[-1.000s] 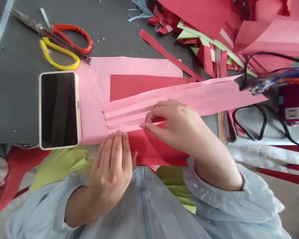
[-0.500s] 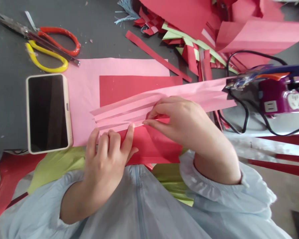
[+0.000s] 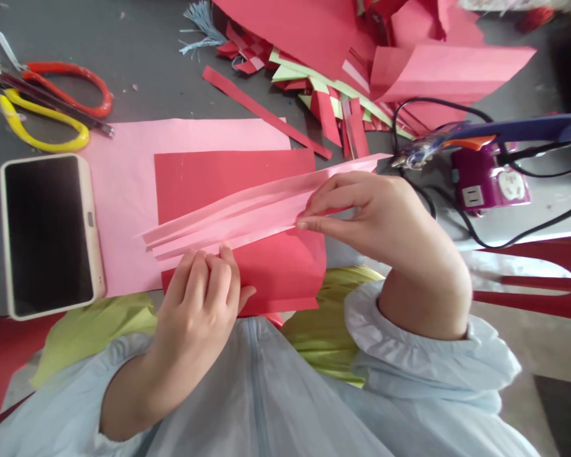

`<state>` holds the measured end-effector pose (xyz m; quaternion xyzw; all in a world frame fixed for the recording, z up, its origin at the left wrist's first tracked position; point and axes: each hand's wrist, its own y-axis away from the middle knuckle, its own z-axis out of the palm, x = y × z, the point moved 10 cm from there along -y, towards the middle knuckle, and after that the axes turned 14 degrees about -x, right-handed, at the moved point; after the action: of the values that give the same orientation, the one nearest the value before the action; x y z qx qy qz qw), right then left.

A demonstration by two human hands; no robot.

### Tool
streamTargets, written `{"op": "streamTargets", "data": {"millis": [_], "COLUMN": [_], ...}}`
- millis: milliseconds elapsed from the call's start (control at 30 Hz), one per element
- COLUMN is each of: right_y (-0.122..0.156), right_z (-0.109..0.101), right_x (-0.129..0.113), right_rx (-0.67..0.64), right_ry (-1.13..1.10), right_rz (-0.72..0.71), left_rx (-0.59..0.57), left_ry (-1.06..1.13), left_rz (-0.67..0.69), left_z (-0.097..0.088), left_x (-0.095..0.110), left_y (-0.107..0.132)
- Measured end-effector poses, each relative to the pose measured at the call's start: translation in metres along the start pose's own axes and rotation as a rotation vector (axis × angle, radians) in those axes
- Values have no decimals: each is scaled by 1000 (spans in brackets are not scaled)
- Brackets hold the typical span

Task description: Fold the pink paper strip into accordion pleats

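Note:
A sheet of pink paper folded into long narrow pleats [image 3: 247,212] lies slanted across red paper [image 3: 233,168]. My right hand [image 3: 361,209] pinches its lower edge between thumb and fingers, right of the middle. Near the left end, my left hand [image 3: 202,292] has its fingers curled and their tips pressed on the same lower edge. The right part of the pleated paper passes behind my right hand. Under the red paper lies a larger pink sheet [image 3: 124,190].
Left of the papers lie a phone [image 3: 50,235] and pliers [image 3: 52,95] with red and yellow handles. Red paper scraps [image 3: 304,38] and a loose red strip [image 3: 266,111] lie at the back. On the right are a blue glue gun [image 3: 514,130], a purple power socket [image 3: 490,181] and black cables.
My right hand has slid rightward along the pleated paper's edge, so my hands are farther apart. The pleats look narrower at the right end. The whole view has shifted.

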<state>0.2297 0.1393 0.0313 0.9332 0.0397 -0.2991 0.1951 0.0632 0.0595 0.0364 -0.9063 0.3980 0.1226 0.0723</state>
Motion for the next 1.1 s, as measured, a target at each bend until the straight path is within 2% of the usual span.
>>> {"op": "streamTargets", "data": {"millis": [167, 367, 1100], "right_y": [2, 2, -5], "right_z": [1, 3, 4], "right_x": [2, -2, -6], "right_rx": [17, 29, 22], "right_ry": [90, 244, 282], "right_rz": [40, 78, 135], "left_rx": [-31, -9, -68], "left_ry": [-32, -15, -18], "left_rz": [-4, 3, -16], "left_z": [1, -2, -2], "left_x": [0, -1, -1], "left_y": [-1, -3, -8]}}
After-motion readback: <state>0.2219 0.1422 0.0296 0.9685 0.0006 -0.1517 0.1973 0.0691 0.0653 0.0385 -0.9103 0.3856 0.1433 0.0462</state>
